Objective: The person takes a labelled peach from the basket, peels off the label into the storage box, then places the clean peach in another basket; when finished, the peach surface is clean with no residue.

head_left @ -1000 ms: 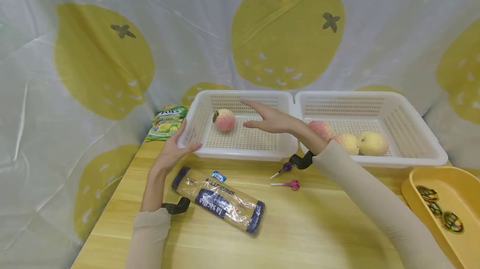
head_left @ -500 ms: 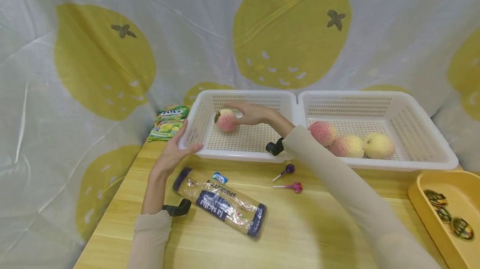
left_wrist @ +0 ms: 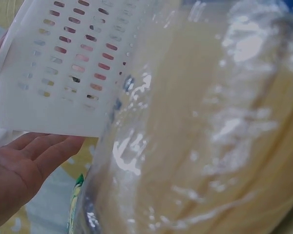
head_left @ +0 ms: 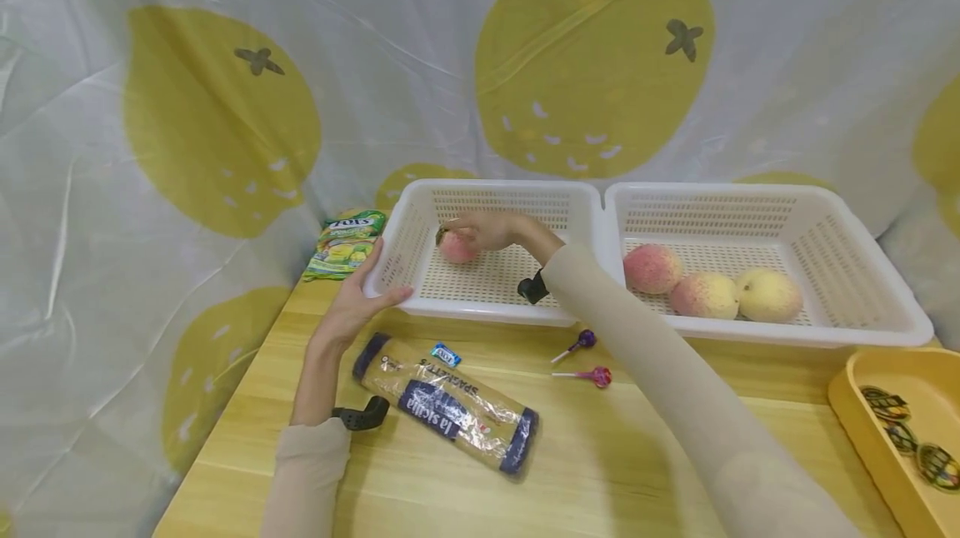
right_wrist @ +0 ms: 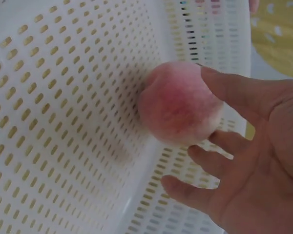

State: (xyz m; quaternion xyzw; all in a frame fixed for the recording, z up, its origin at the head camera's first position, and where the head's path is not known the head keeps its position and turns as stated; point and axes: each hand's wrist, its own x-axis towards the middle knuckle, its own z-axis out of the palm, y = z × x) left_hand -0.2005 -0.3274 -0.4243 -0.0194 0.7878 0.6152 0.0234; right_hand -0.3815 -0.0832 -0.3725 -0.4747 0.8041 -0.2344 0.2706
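A pink and cream peach (head_left: 457,250) lies at the left end of the left white plastic basket (head_left: 487,311). My right hand (head_left: 492,230) reaches into this basket and holds the peach, its thumb on one side and fingertips against the other in the right wrist view. My left hand (head_left: 352,310) holds the basket's front left corner, thumb along the front rim and fingers on the left outer side. A pack of spaghetti (head_left: 450,405) lies before the basket and fills much of the left wrist view.
A second white basket (head_left: 780,333) with three peaches (head_left: 705,296) adjoins on the right. Nearby lie a purple lollipop (head_left: 586,339), a red lollipop (head_left: 600,376), a small blue-wrapped candy (head_left: 446,355) and a green candy bag (head_left: 347,245). A yellow bin (head_left: 851,388) holds several dark-wrapped items.
My right hand has moved left and down to the peach and now grips it. My left hand stays at the basket's corner. The head view has shifted slightly.
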